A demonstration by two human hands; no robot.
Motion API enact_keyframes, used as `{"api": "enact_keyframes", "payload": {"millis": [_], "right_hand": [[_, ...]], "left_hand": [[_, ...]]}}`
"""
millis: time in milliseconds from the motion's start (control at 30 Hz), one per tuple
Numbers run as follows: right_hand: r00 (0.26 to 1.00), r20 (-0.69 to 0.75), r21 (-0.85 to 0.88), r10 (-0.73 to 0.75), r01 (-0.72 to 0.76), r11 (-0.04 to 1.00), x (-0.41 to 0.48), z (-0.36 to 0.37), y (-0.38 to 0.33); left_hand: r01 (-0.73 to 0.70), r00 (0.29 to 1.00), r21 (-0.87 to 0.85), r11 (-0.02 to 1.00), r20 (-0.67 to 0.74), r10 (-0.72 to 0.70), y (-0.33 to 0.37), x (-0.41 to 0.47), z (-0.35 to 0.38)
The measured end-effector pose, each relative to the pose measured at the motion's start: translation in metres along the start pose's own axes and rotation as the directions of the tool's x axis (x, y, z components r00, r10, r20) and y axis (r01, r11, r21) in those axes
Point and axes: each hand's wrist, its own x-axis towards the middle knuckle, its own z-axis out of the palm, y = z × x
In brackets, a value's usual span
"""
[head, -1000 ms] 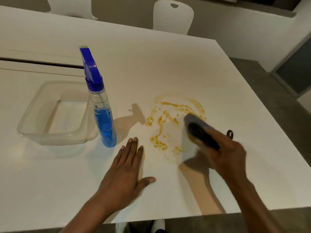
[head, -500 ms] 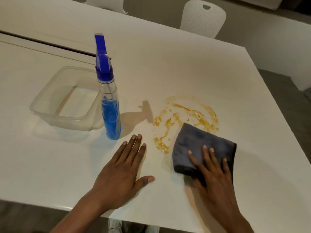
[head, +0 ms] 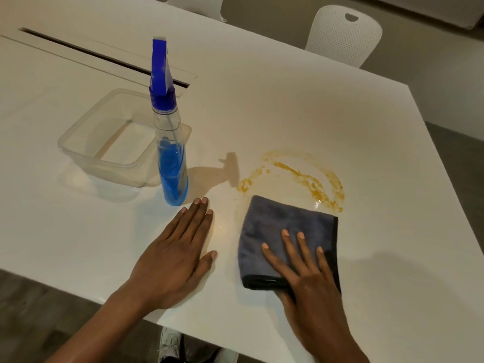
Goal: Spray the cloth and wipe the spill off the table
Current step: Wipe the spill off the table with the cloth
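The right hand (head: 309, 279) now lies flat and open, fingers spread, pressing the folded grey microfibre cloth (head: 285, 231) onto the white counter (head: 314, 121). A second ago it held the cloth bunched and raised over the stain; half a second ago the cloth was already down flat, covering the near side of the mess. Since then it has been drawn toward the person, and the smears that lay at 9 o'clock of it are gone, leaving only a faint wet trace there. That suggests the wiping pass is working and the task is roughly midway.

The orange spill (head: 306, 174) remains as a ring of streaks just beyond the cloth, from 11 to 1 o'clock of it, its nearest blobs touching the cloth's far right corner. Another pass outward over that arc looks necessary.

The left hand (head: 180, 247) rests palm down and open on the counter at 9 o'clock of the cloth, gripping nothing. Just past its fingertips stands the blue spray bottle (head: 170, 153), upright, with a clear plastic container (head: 110, 142) behind it at 10 o'clock. Both sit clear of the spill, so nothing blocks the stroke. A white perforated chair (head: 343, 35) stands at the far edge.
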Motion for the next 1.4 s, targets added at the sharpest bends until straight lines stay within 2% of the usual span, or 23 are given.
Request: {"api": "enact_keyframes", "payload": {"millis": [167,233,367,467,567,767,900,1067,1133,1267,1400], "right_hand": [[0.995,-0.022,0.072,0.102,-0.1,0.992,0.044,-0.006,0.03],[0.993,-0.007,0.034,0.119,-0.119,0.992,0.077,-0.006,0.026],[0.999,-0.015,-0.059,0.03,-0.03,0.998,0.097,-0.004,-0.005],[0.997,-0.027,-0.047,-0.074,0.073,0.996,0.061,-0.004,-0.018],[0.993,-0.035,-0.039,-0.111,0.11,0.993,0.015,-0.002,-0.011],[0.999,0.0,-0.092,0.034,-0.034,0.995,0.012,-0.002,0.039],[0.995,-0.033,-0.02,0.094,-0.095,0.995,0.054,-0.01,0.02],[0.996,-0.031,-0.07,-0.082,0.08,0.994,0.023,-0.005,-0.024],[0.994,0.018,-0.11,-0.104,0.105,0.988,-0.004,-0.004,-0.024],[0.999,-0.017,-0.174,-0.051,0.047,0.984,-0.029,-0.003,0.016],[0.989,0.034,-0.084,0.143,-0.14,0.987,0.008,-0.015,0.051]], "left_hand": [[-0.008,1.0,0.004,1.0,-0.014,0.008,-0.001,0.0,0.0],[-0.012,1.0,0.01,1.0,-0.011,0.013,-0.001,0.001,-0.001],[-0.016,1.0,0.009,1.0,0.002,0.016,-0.001,0.001,-0.003],[-0.018,1.0,0.019,1.0,-0.006,0.018,-0.002,0.001,-0.001],[-0.012,0.999,-0.005,1.0,-0.034,0.012,-0.002,0.001,0.0],[-0.02,0.999,0.029,0.999,-0.048,0.022,-0.001,0.001,0.0],[-0.024,0.998,0.055,0.998,-0.054,0.027,-0.002,0.002,0.0],[-0.024,0.998,0.077,0.997,-0.058,0.028,-0.004,0.002,0.002],[-0.007,0.998,0.092,0.996,-0.061,0.013,-0.004,0.002,0.002],[-0.009,0.998,0.085,0.996,-0.059,0.014,-0.003,0.002,0.003],[-0.017,0.999,0.093,0.995,-0.05,0.022,-0.003,0.001,0.002]]}}
